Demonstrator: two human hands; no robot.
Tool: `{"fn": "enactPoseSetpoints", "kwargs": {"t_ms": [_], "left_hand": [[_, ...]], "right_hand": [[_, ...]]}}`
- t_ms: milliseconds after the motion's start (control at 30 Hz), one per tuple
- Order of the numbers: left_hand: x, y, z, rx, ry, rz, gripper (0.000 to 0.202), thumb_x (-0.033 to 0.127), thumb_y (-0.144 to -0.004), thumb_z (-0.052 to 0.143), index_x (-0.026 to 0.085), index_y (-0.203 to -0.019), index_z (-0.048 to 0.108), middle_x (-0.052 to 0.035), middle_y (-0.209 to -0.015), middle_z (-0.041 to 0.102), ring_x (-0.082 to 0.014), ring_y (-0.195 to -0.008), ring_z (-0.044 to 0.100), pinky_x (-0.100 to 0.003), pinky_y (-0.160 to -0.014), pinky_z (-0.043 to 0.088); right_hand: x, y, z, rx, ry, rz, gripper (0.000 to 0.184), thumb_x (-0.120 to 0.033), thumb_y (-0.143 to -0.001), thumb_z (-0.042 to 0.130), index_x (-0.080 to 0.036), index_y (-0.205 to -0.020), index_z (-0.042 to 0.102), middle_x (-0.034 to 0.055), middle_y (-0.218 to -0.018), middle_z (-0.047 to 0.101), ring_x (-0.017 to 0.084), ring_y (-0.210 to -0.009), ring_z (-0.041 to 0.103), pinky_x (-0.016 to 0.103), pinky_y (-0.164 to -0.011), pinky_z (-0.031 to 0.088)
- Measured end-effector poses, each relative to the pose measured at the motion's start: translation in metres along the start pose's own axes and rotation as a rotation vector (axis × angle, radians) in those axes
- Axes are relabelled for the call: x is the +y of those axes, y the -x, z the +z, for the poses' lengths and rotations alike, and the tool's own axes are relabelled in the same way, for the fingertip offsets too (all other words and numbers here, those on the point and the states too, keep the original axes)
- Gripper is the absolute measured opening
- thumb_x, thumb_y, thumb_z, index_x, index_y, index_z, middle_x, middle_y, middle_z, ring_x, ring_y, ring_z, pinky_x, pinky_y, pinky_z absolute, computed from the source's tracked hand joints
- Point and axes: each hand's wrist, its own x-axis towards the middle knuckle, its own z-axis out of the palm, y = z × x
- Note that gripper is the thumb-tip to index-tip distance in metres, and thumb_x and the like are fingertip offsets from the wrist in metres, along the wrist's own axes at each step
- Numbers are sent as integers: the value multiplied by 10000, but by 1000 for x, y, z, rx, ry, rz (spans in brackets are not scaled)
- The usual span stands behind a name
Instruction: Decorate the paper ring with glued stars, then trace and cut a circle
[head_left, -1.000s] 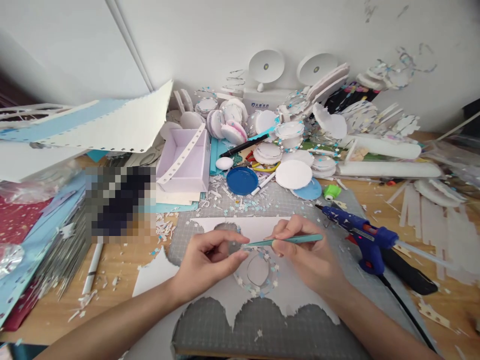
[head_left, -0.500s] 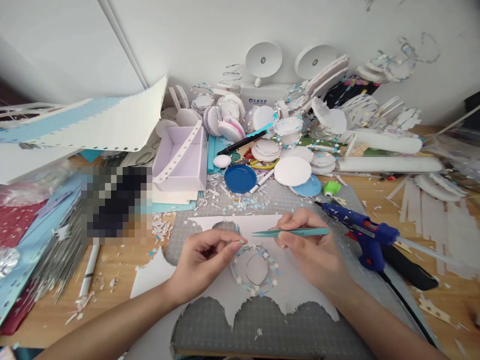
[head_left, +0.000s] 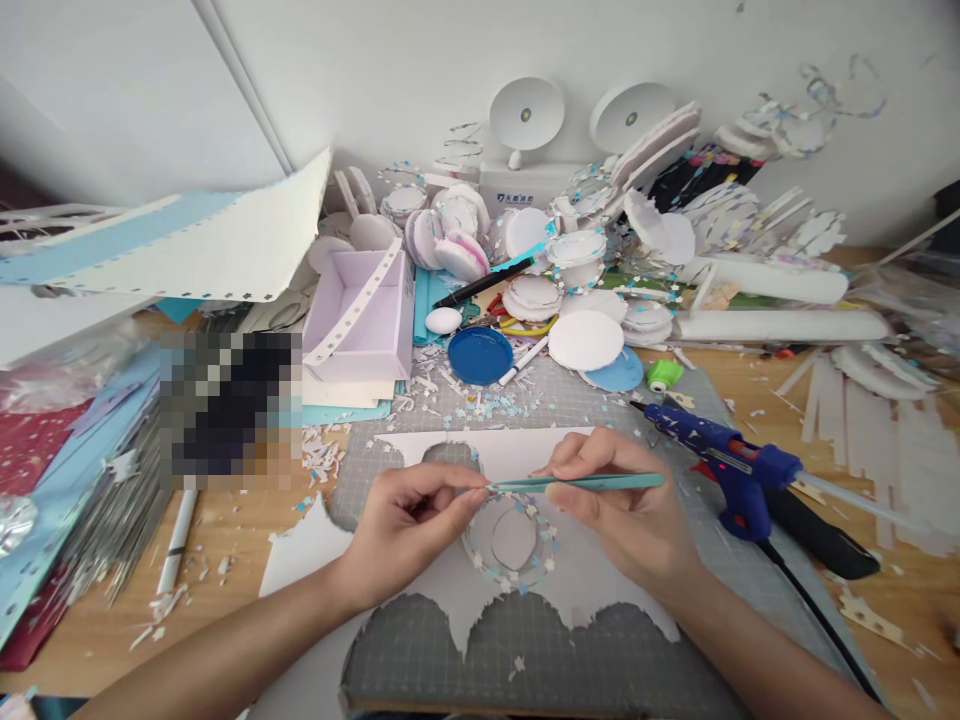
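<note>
My left hand [head_left: 414, 520] is closed in a pinch, thumb against forefinger, on a tiny pale piece mostly hidden by the fingertips. My right hand [head_left: 626, 515] grips teal tweezers [head_left: 615, 482], held nearly level, their tips reaching the left fingertips. The tweezer arms look close together; whether the tips touch the piece I cannot tell. Just below the tweezers, a ring of small white and blue stars [head_left: 520, 576] lies on white paper [head_left: 592, 570] with ragged, scalloped edges. Inside the ring is a loose thin loop [head_left: 514, 535].
A blue glue gun [head_left: 705, 440] rests to the right on the grey cutting mat [head_left: 555, 650]. Behind stand a blue lid [head_left: 480, 356], white discs [head_left: 586, 340] and a lilac box [head_left: 360, 355]. Wire bundles [head_left: 124, 530] lie at the left. Paper scraps litter the mat.
My right hand has lowered slightly and brought the tweezers left, so their tips meet the left fingertips. The tweezers' arms have come closer together. My left hand has barely moved.
</note>
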Motion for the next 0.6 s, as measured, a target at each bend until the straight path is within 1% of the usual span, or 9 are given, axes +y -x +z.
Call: {"fn": "enactPoseSetpoints", "kwargs": {"t_ms": [167, 267, 333, 400, 433, 500, 567, 600], "left_hand": [[-2, 2, 0, -12, -23, 26, 215, 272, -821, 626, 92, -882, 727, 75, -485, 318, -63, -454, 261, -201, -425, 235], [-2, 3, -1, -12, -36, 27, 210, 279, -825, 624, 104, -876, 729, 77, -481, 311, -64, -449, 259, -203, -423, 236], [-1, 2, -1, -6, -46, 33, 208, 284, -829, 619, 110, -868, 726, 75, -476, 322, -69, -450, 281, -204, -429, 254], [2, 1, -2, -4, -48, 43, 207, 292, -843, 602, 117, -850, 712, 61, -489, 374, -78, -469, 332, -204, -450, 291], [4, 0, -2, -3, -44, 50, 209, 298, -856, 585, 123, -839, 697, 50, -512, 412, -81, -484, 353, -203, -462, 307], [7, -1, -3, 11, -27, 67, 221, 315, -884, 543, 138, -811, 655, 31, -575, 469, -83, -513, 375, -201, -484, 324], [9, -2, -4, 28, -15, 72, 304, 347, -918, 485, 150, -719, 602, 31, -577, 448, -82, -511, 360, -201, -484, 316], [9, -2, -5, 30, -13, 68, 368, 369, -933, 455, 153, -660, 573, 34, -556, 424, -82, -502, 349, -205, -481, 309]], "right_hand": [[1, -1, -1, -13, -26, 6, 75, -206, -781, 707, -234, -763, 640, 5, -739, 612, 154, -676, 605, 287, -589, 490], [1, -2, -1, 11, -67, 10, 89, -235, -771, 716, -228, -742, 631, -7, -700, 592, 140, -627, 577, 278, -559, 464], [1, -4, -1, 45, -105, 15, 123, -270, -753, 730, -222, -719, 621, -12, -681, 579, 124, -580, 541, 264, -525, 435], [1, -6, -2, 78, -131, 15, 142, -287, -742, 737, -221, -709, 615, -13, -673, 571, 114, -555, 515, 258, -509, 419], [2, -7, -3, 89, -131, 8, 137, -282, -744, 734, -223, -711, 616, -14, -669, 568, 116, -561, 518, 261, -517, 426], [2, -7, -4, 114, -97, -33, 103, -253, -759, 719, -237, -726, 623, -13, -679, 575, 137, -621, 561, 290, -581, 469], [1, -6, -4, 154, -21, -121, 82, -202, -780, 695, -257, -759, 637, -5, -729, 602, 163, -712, 608, 330, -661, 506], [-1, -5, -3, 173, 39, -179, 108, -166, -785, 682, -268, -779, 646, 0, -759, 613, 173, -750, 623, 346, -690, 516]]}}
